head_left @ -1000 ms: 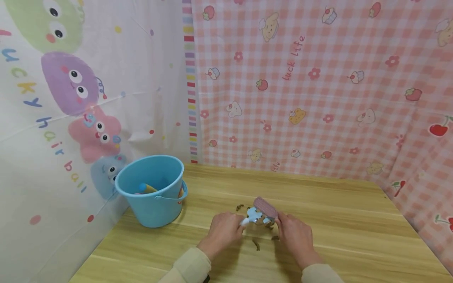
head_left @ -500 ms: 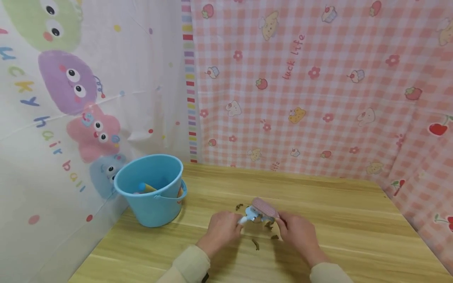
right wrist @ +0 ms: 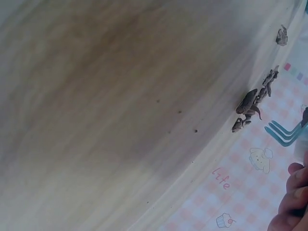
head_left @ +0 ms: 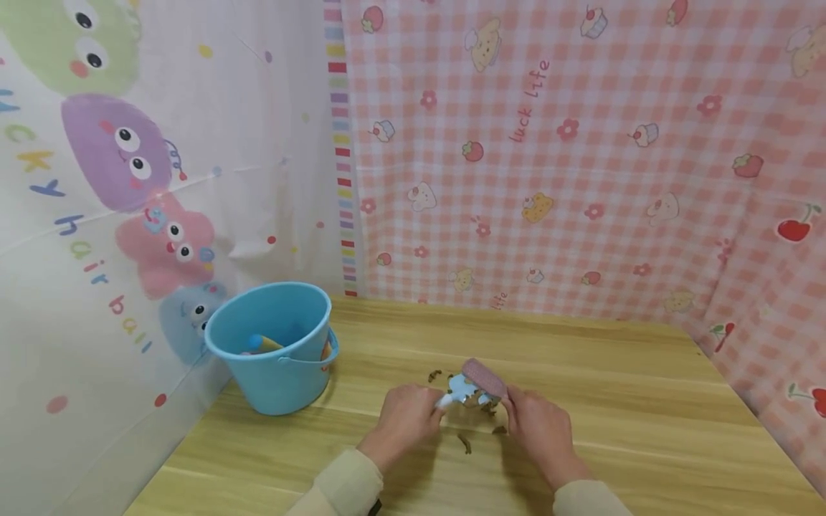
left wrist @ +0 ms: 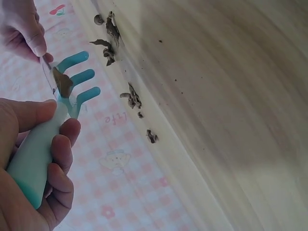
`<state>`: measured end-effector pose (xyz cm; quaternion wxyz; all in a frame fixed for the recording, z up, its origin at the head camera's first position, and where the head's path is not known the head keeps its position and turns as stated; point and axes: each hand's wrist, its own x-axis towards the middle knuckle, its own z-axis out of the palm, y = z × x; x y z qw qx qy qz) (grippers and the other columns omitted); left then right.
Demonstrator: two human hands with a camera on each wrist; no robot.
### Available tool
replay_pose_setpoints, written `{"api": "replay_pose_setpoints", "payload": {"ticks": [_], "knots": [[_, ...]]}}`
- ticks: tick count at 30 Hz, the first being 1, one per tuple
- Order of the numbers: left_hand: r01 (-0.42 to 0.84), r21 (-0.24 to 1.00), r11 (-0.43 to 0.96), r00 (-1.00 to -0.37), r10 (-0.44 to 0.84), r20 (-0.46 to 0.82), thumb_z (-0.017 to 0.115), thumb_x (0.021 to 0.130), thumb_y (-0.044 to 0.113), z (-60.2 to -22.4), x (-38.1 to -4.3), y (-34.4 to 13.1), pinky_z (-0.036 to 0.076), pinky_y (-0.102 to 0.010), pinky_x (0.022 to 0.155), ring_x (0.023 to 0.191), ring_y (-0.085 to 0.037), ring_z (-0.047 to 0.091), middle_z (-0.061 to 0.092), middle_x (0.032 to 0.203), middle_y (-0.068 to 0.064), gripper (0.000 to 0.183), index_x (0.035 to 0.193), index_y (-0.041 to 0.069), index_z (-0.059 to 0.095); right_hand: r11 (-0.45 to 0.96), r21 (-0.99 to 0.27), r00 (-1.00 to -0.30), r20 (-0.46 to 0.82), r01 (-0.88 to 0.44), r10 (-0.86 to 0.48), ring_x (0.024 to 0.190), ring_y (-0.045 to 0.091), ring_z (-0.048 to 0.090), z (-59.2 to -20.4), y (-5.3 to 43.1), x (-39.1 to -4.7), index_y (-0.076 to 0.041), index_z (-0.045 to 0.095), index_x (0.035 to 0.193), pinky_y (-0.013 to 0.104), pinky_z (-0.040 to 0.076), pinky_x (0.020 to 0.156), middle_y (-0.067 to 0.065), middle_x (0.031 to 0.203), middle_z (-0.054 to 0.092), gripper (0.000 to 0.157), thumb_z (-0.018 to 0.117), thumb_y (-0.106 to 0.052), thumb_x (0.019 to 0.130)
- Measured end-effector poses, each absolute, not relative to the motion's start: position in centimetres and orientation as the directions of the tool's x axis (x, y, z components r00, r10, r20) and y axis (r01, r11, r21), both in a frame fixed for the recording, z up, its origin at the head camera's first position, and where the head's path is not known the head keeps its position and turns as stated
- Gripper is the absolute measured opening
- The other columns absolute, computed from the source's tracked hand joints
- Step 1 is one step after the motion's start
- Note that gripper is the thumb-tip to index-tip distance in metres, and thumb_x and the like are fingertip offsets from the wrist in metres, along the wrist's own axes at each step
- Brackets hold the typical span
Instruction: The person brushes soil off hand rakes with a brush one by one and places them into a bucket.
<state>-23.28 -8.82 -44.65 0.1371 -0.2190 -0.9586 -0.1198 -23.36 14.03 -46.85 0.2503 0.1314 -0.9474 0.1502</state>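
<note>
My left hand (head_left: pixel 406 416) grips the pale handle of a small blue hand rake (left wrist: pixel 36 151), fingers curled round it in the left wrist view. Its curved tines (left wrist: pixel 83 77) point away from the hand, with a brown scrap (left wrist: pixel 63 84) against them. My right hand (head_left: pixel 542 433) pinches the end of a flat, oblong pink pad with a dotted face (head_left: pixel 484 378). The pad lies across the rake's head, above the table. Shrivelled brown scraps like dried leaves (head_left: pixel 464 443) lie under and around the tools. The right wrist view shows the rake tines (right wrist: pixel 284 134) but not the pad.
A blue bucket (head_left: pixel 271 383) stands at the left of the wooden table (head_left: pixel 613 401), with a blue-tipped yellow thing (head_left: pixel 266 343) inside. Printed cloths hang behind and to the left. Tiny dark specks (right wrist: pixel 180 111) dot the wood.
The right hand, with the pink pad, shifts slightly right and then back over the rake's head. The left hand keeps its grip almost in place. The head view has turned a little.
</note>
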Motion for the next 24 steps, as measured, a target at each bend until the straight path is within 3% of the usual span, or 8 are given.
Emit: {"api": "replay_pose_setpoints", "payload": {"ticks": [12, 20, 24], "knots": [[0.440, 0.180, 0.880, -0.874, 0.374, 0.310, 0.069, 0.090, 0.019, -44.9, -23.4, -8.9, 0.031, -0.022, 0.042, 0.045, -0.005, 0.034, 0.041, 0.051, 0.010, 0.035, 0.063, 0.021, 0.047, 0.935, -0.219, -0.855, 0.499, -0.279, -0.138, 0.052, 0.025, 0.057, -47.1, 14.4, -23.8, -0.007, 0.068, 0.097, 0.039, 0.041, 0.043, 0.004, 0.068, 0.060, 0.013, 0.067, -0.019, 0.093], [0.416, 0.166, 0.894, -0.878, 0.346, 0.331, 0.069, 0.090, 0.020, -45.2, -23.5, -9.2, 0.032, -0.023, 0.043, 0.046, -0.005, 0.035, 0.040, 0.053, 0.010, 0.036, 0.062, 0.021, 0.047, 0.904, -0.309, -0.895, 0.422, -0.296, -0.149, 0.073, 0.029, 0.068, -46.2, 14.1, -23.0, -0.012, 0.073, 0.109, 0.047, 0.050, 0.055, 0.008, 0.093, 0.073, 0.020, 0.066, -0.023, 0.094], [0.415, 0.171, 0.894, -0.867, 0.331, 0.372, 0.070, 0.089, 0.020, -45.1, -23.6, -9.4, 0.032, -0.025, 0.044, 0.048, -0.006, 0.037, 0.041, 0.054, 0.010, 0.036, 0.061, 0.021, 0.046, 0.907, -0.292, -0.899, 0.404, -0.304, -0.172, 0.073, 0.030, 0.068, -46.0, 14.0, -22.8, -0.013, 0.074, 0.107, 0.046, 0.049, 0.054, 0.007, 0.092, 0.074, 0.018, 0.067, -0.022, 0.094]]}}
